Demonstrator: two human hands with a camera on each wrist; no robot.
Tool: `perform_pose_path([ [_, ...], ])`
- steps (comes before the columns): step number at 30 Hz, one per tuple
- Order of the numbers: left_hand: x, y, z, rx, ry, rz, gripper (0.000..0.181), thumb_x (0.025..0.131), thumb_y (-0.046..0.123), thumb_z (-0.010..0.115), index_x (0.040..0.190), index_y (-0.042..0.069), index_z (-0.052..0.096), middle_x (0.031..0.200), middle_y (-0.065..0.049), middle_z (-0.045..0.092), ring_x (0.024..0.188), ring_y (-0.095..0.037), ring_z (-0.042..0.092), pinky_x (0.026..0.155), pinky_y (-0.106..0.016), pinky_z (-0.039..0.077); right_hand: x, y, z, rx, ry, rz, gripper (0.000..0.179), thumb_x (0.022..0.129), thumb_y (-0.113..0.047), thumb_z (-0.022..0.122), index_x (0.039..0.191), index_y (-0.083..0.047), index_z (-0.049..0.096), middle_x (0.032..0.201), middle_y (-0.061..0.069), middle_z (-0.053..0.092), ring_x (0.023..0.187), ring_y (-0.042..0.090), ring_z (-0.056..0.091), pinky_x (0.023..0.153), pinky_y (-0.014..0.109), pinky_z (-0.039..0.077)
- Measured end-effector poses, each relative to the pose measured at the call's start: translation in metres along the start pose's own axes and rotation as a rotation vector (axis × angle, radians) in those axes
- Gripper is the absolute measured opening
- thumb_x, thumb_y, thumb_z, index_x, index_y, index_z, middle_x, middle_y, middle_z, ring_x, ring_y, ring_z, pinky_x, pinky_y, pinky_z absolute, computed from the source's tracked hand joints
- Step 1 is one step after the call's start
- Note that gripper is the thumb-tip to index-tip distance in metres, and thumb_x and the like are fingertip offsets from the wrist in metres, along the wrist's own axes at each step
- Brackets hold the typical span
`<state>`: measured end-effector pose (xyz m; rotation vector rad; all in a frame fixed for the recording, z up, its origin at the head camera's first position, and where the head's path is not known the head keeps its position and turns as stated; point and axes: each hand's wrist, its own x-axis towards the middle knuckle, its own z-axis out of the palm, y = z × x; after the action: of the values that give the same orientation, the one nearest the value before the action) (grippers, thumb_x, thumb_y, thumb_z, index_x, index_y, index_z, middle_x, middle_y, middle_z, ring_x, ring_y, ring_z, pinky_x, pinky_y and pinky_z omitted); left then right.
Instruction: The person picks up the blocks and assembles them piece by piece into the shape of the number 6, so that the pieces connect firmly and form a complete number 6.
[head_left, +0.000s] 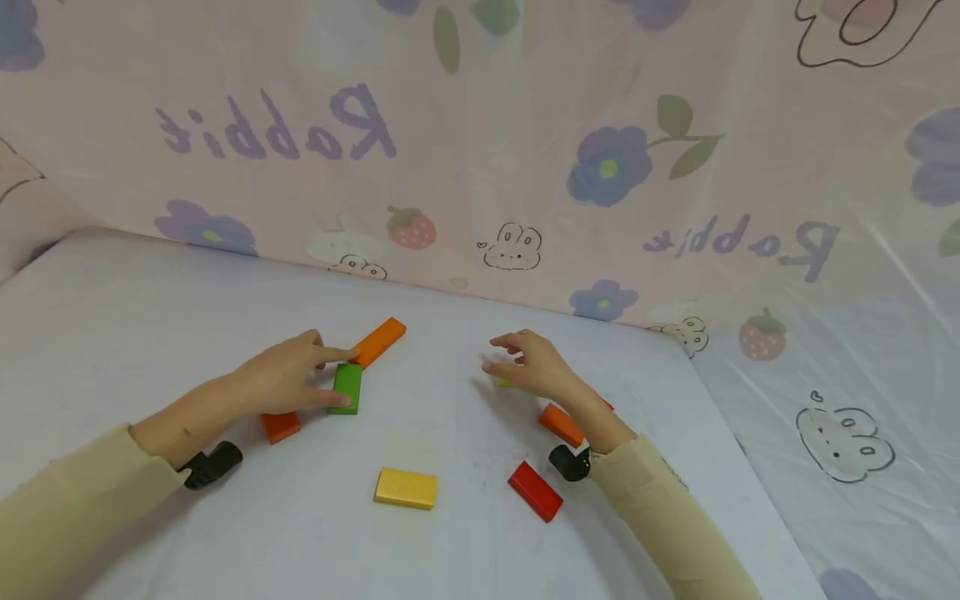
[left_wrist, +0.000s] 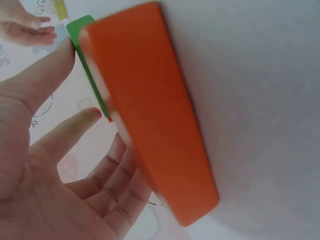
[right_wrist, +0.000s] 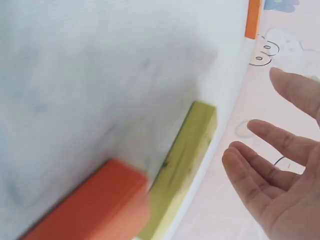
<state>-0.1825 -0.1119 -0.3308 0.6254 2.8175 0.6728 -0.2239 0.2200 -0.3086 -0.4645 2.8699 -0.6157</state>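
Note:
My left hand (head_left: 277,375) reaches over the table, its thumb touching a green block (head_left: 347,388). Its straight index finger lies at the near end of an orange block (head_left: 381,340), which sits just beyond the green one. Below that hand is another orange block (head_left: 281,427), large in the left wrist view. My right hand (head_left: 534,364) hovers with bent fingers and nothing between them. A yellow-green block (right_wrist: 185,170) lies beneath it, mostly hidden in the head view. An orange block (head_left: 562,424) is under the right wrist.
Nearer the front lie a yellow block (head_left: 406,488) and a red block (head_left: 536,492). Another red piece (head_left: 608,406) peeks out behind the right forearm. A printed sheet (head_left: 480,167) with rabbits and flowers rises along the table's back and right side.

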Motion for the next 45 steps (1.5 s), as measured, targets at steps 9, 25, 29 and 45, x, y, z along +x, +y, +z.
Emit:
perform_pose_path([
  [9,0.002,-0.004,0.001,-0.032,-0.020,-0.030,0.068,0.074,0.047,0.072,0.131,0.014,0.054,0.094,-0.013,0.052,0.072,-0.019,0.045,0.056,-0.024,0.037,-0.013,0.015,-0.004,0.007,0.020,0.039,0.042,0.086,-0.027,0.065,0.122,-0.006,0.060,0.119,0.018,0.056,0.108,0.035,0.057,0.092,0.045,0.046],
  [25,0.003,-0.005,0.002,-0.060,-0.035,-0.038,0.068,0.074,0.047,0.072,0.131,0.014,0.054,0.094,-0.012,0.053,0.075,-0.019,0.046,0.058,-0.024,0.038,-0.021,0.034,-0.005,0.006,0.036,0.098,0.030,0.086,-0.018,0.064,0.115,-0.009,0.066,0.119,0.015,0.057,0.110,0.033,0.055,0.091,0.045,0.047],
  [29,0.003,-0.005,0.002,-0.060,-0.032,-0.033,0.068,0.074,0.047,0.072,0.131,0.013,0.054,0.095,-0.012,0.053,0.075,-0.019,0.047,0.058,-0.024,0.038,-0.020,0.037,-0.004,-0.021,0.053,0.105,0.028,0.085,-0.016,0.065,0.112,-0.010,0.067,0.117,0.015,0.059,0.107,0.032,0.055,0.091,0.045,0.046],
  [45,0.002,-0.006,0.003,-0.073,-0.025,-0.005,0.069,0.075,0.048,0.071,0.130,0.011,0.054,0.092,-0.011,0.052,0.075,-0.018,0.047,0.058,-0.024,0.038,-0.009,0.028,0.007,-0.018,0.133,0.080,0.022,0.083,-0.016,0.068,0.103,-0.006,0.071,0.111,0.015,0.060,0.103,0.031,0.056,0.091,0.044,0.046],
])
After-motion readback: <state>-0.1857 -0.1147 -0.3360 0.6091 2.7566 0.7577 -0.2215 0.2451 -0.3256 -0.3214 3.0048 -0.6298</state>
